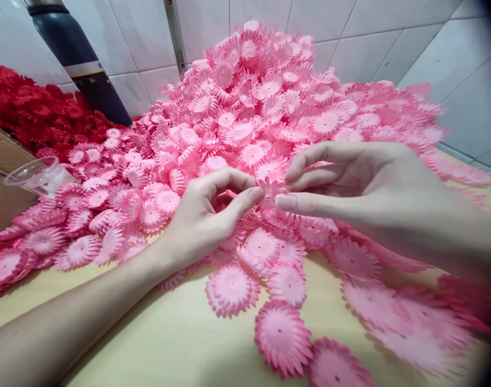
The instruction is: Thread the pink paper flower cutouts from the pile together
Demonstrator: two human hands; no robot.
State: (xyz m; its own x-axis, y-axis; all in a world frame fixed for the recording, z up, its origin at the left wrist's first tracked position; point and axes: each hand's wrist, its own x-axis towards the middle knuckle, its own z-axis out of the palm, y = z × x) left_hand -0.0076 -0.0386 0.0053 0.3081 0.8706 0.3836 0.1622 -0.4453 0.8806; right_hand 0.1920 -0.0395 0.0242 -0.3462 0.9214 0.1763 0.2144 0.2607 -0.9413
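Between my two hands is a small pink flower-shaped petal piece (271, 194), held up in front of the heap. My left hand (213, 207) pinches its left edge between thumb and index finger. My right hand (350, 188) grips its right side between thumb and fingertips. Behind and below the hands spreads a large heap of pink petal discs (253, 153), each with a fringed edge and many with a small centre hole. A darker-edged pink disc (283, 338) lies on the table nearer to me.
A pile of red petals (31, 115) stands at the back left, with a dark blue bottle (88, 75) leaning in view there. A clear plastic cup (38, 177) lies beside a cardboard box (6, 172). White tiled walls (149, 43) bound the pale table (157, 328).
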